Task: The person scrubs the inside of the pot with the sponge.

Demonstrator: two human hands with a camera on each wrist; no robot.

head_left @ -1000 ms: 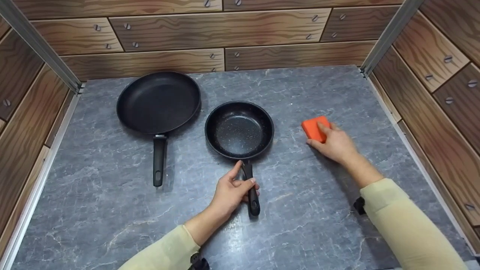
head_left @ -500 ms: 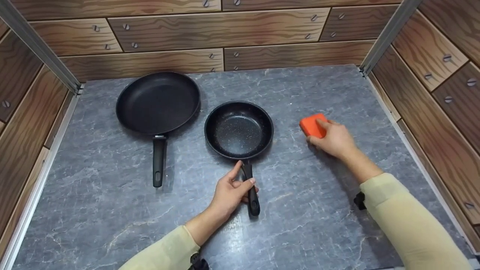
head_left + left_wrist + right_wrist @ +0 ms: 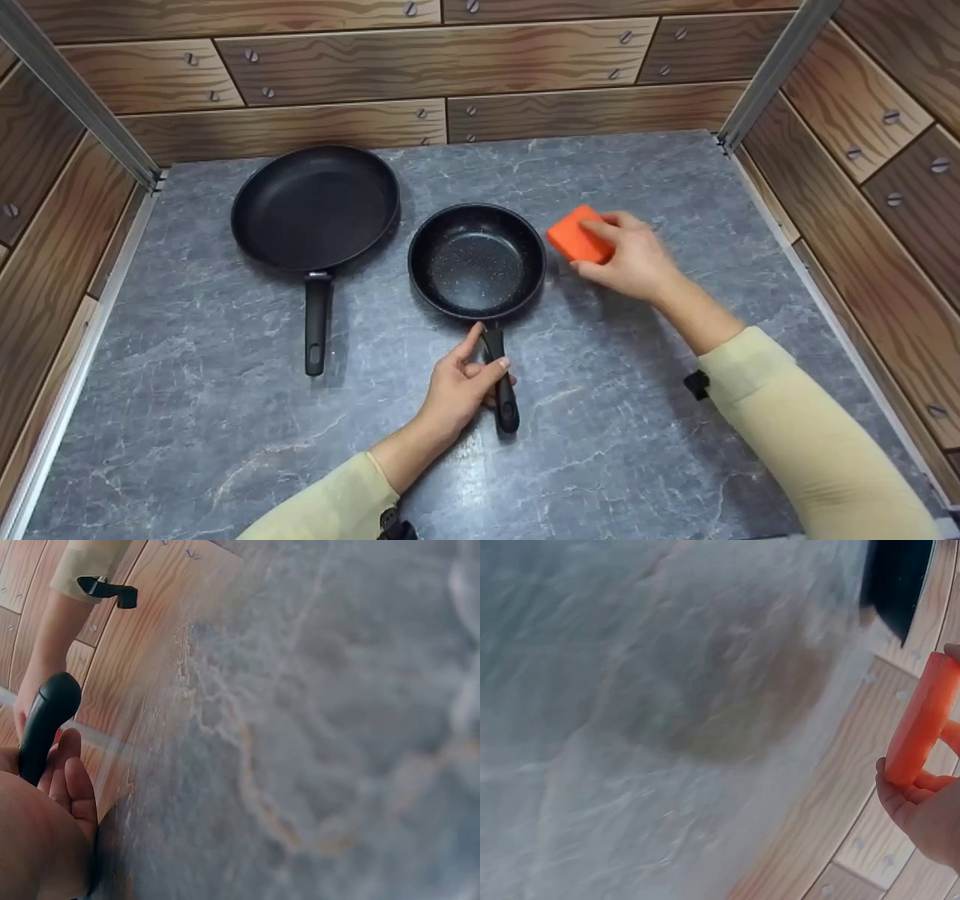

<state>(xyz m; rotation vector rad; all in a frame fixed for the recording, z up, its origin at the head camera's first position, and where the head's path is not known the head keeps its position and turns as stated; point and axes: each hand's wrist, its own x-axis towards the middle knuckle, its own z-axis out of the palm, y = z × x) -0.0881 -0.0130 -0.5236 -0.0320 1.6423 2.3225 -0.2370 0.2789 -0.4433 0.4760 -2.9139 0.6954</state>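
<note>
In the head view a small speckled black frying pan [image 3: 478, 262] stands mid-table, its handle [image 3: 508, 405] toward me. My left hand [image 3: 459, 386] grips that handle, thumb on top and index finger stretched toward the pan; the left wrist view shows the dark handle end [image 3: 52, 709] above the palm. Just right of the pan, my right hand [image 3: 634, 256] holds an orange sponge [image 3: 579, 236] between thumb and fingers. In the right wrist view the sponge [image 3: 922, 724] is seen edge-on, raised off the table, with part of the pan [image 3: 900, 585] beyond it.
A larger black frying pan [image 3: 319, 206] stands at the back left, its handle [image 3: 316, 330] pointing toward me. Wood-patterned walls [image 3: 450, 64] enclose the grey marbled table [image 3: 225, 435] at the back and on both sides.
My right hand has lifted the sponge off the table and carried it left, close to the small pan's rim. The left hand and both pans have stayed where they were.
</note>
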